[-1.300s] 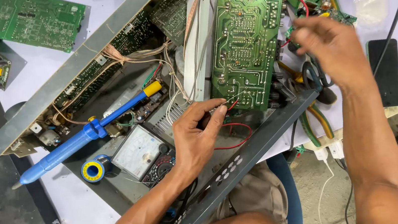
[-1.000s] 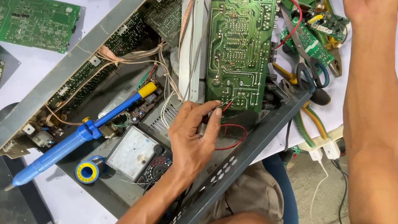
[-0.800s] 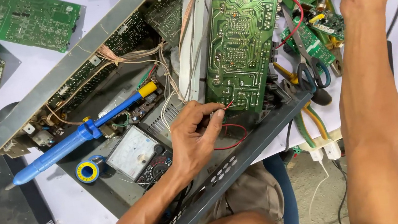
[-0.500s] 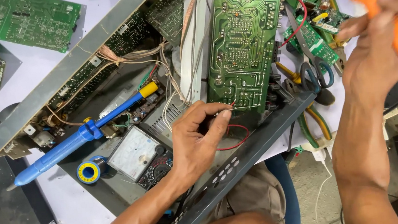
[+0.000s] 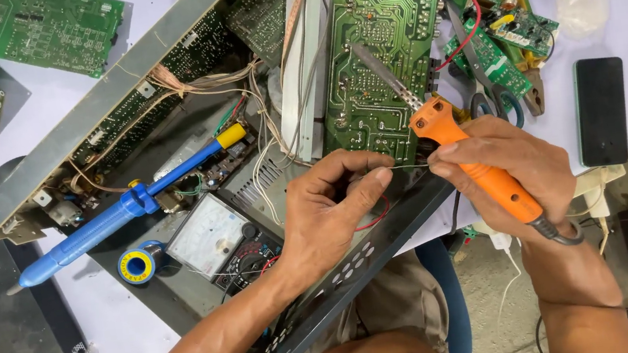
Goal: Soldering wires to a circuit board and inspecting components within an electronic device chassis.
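Head view: desoldering pump [image 5: 127, 211], multimeter [image 5: 214, 241] beside circuit board [image 5: 382, 48].

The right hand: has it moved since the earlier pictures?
Yes. The right hand came down from the top edge to the green circuit board, now holding an orange soldering iron.

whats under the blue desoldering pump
The blue desoldering pump lies slanted over the open metal chassis, its yellow tip above loose wires and small parts. Its lower end overhangs the white sheet. What sits directly beneath its barrel is covered.
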